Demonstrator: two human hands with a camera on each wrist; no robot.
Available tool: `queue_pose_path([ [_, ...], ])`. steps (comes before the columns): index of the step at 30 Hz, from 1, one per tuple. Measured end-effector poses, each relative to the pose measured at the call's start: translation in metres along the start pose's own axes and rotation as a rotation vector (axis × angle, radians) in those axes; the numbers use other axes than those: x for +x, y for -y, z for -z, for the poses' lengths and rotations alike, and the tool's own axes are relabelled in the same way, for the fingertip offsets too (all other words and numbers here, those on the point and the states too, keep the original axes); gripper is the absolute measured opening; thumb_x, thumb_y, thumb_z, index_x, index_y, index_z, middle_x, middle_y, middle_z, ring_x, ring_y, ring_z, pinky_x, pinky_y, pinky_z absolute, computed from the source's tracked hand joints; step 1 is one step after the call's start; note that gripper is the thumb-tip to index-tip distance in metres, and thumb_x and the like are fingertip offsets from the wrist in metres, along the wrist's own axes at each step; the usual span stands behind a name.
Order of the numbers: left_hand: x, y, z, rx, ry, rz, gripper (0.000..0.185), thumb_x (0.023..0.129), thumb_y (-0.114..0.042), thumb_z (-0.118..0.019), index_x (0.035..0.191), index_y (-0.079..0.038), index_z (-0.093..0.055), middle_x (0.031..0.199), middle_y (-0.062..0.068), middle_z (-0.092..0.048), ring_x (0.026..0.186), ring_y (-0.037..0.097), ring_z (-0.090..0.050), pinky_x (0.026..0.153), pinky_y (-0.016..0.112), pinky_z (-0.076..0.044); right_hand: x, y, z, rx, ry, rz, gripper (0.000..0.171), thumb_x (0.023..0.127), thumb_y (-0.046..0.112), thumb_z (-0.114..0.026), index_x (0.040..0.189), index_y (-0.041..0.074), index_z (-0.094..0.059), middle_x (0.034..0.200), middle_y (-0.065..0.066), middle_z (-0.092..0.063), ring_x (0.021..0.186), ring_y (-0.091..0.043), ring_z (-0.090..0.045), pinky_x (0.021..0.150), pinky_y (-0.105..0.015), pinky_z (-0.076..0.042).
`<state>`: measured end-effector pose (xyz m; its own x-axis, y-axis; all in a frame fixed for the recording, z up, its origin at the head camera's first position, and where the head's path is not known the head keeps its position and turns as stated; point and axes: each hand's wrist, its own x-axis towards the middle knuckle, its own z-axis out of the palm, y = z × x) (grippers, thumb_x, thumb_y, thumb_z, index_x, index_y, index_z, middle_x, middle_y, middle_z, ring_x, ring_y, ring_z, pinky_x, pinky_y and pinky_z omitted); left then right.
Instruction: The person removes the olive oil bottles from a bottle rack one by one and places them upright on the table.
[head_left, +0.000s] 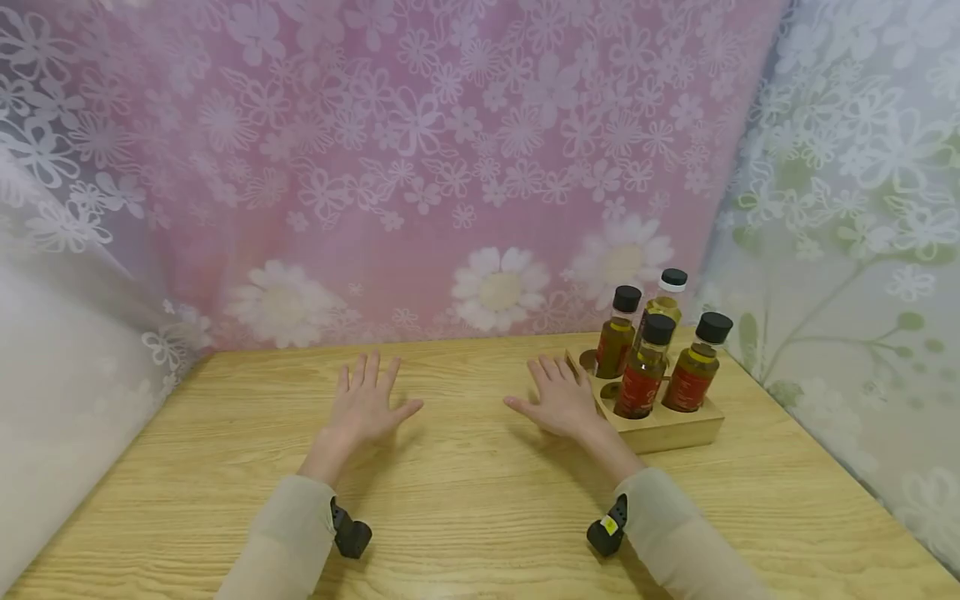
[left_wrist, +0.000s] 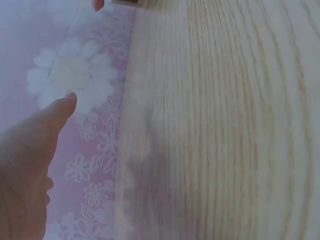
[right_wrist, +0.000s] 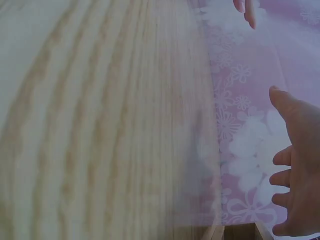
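My left hand (head_left: 365, 408) is held over the wooden table (head_left: 450, 517), fingers spread and thumb pointing inward, with nothing in it. Likewise spread and holding nothing, my right hand (head_left: 561, 402) overlaps the left edge of a wooden bottle rack (head_left: 667, 435) in the head view. Several bottles with black caps stand upright in the rack's round holes. Among them are a front bottle (head_left: 640, 392) and a right bottle (head_left: 690, 379), both with red labels. A paler oil bottle (head_left: 663, 310) stands at the back. The rack's corner (right_wrist: 240, 231) shows at the bottom of the right wrist view.
Behind the table hangs a pink flowered curtain (head_left: 390, 208). A pale curtain (head_left: 855, 250) borders the right side, and a white one (head_left: 67, 333) the left. Each wrist wears a black camera, one at the left cuff (head_left: 292, 517), one at the right cuff (head_left: 667, 508).
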<state>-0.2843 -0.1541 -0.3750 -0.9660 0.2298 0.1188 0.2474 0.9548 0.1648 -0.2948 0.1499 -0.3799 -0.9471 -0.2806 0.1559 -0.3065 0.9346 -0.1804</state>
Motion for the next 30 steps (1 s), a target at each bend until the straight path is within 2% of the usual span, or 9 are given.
queue_pose_path([
  [6,0.002,-0.012,0.001,-0.069,0.022,-0.048,0.089,0.087,-0.065,-0.043,0.150,-0.010,-0.010,0.152,0.021,-0.004,0.139,0.038,0.002,0.108,0.056,0.002,-0.004,-0.005,0.007,0.125,-0.032,0.013,0.090,0.085,0.068,-0.043,0.146,0.005,-0.027,0.149,-0.017,-0.025,0.136,-0.036,-0.020,0.103,-0.063,-0.013],
  [13,0.002,-0.032,0.003,-0.180,-0.003,-0.111,0.090,0.086,-0.063,-0.049,0.149,-0.009,-0.016,0.150,0.022,-0.017,0.138,0.037,-0.012,0.109,0.055,-0.007,-0.019,-0.010,0.017,0.471,-0.029,0.041,0.081,0.087,0.054,-0.055,0.145,0.004,-0.030,0.146,-0.021,-0.030,0.133,-0.038,-0.026,0.103,-0.056,-0.026],
  [18,0.000,-0.046,0.004,-0.296,-0.007,-0.120,0.089,0.084,-0.058,-0.055,0.148,-0.008,-0.020,0.147,0.020,-0.027,0.135,0.036,-0.024,0.108,0.052,-0.017,-0.034,-0.015,0.026,0.641,-0.027,0.060,0.073,0.089,0.041,-0.060,0.144,0.004,-0.032,0.142,-0.021,-0.035,0.130,-0.038,-0.032,0.102,-0.056,-0.028],
  [24,0.000,-0.066,0.004,-0.495,0.024,-0.080,0.095,0.081,-0.055,-0.063,0.147,-0.002,-0.020,0.147,0.017,-0.029,0.133,0.034,-0.029,0.105,0.049,-0.027,-0.052,-0.026,0.039,0.759,-0.008,0.063,0.069,0.088,0.033,-0.063,0.142,0.001,-0.034,0.139,-0.021,-0.041,0.127,-0.037,-0.038,0.102,-0.050,-0.032],
  [30,0.002,-0.086,0.003,-0.613,0.061,-0.092,0.095,0.079,-0.056,-0.064,0.147,-0.004,-0.023,0.147,0.016,-0.030,0.133,0.032,-0.029,0.104,0.049,-0.030,-0.073,-0.045,0.056,0.800,0.007,0.083,0.061,0.091,0.024,-0.061,0.140,-0.003,-0.036,0.137,-0.025,-0.041,0.123,-0.041,-0.041,0.094,-0.046,-0.042],
])
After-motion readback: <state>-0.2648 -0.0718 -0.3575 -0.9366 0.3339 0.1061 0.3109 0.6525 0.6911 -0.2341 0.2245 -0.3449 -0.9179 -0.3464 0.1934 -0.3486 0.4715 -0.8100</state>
